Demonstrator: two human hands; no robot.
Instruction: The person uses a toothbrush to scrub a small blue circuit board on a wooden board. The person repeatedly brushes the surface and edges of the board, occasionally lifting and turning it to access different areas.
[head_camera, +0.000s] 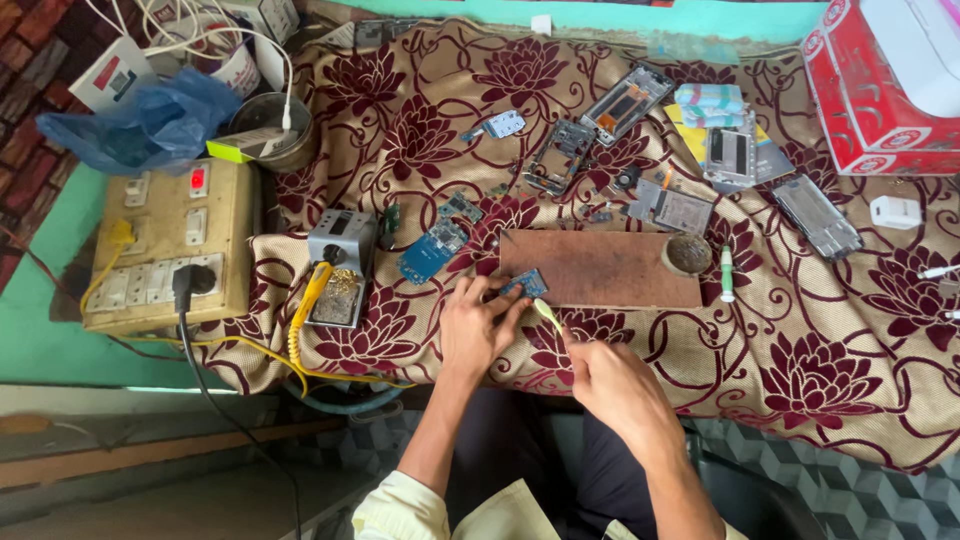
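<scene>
My left hand (476, 322) pinches a small blue circuit board (527, 284) at the near left corner of a brown wooden work board (610, 268). In my right hand (612, 385) is a yellow-green brush (548, 314) whose tip sits just below the small board. Both hands rest over a floral maroon and tan cloth (800, 340) that covers the table.
A larger blue circuit board (432, 251) and a grey soldering station (340, 262) lie left of the hands. A beige switchboard (170, 250) stands at far left. Phone frames and parts (625, 102) are scattered behind the wooden board; a red box (870, 90) sits at top right.
</scene>
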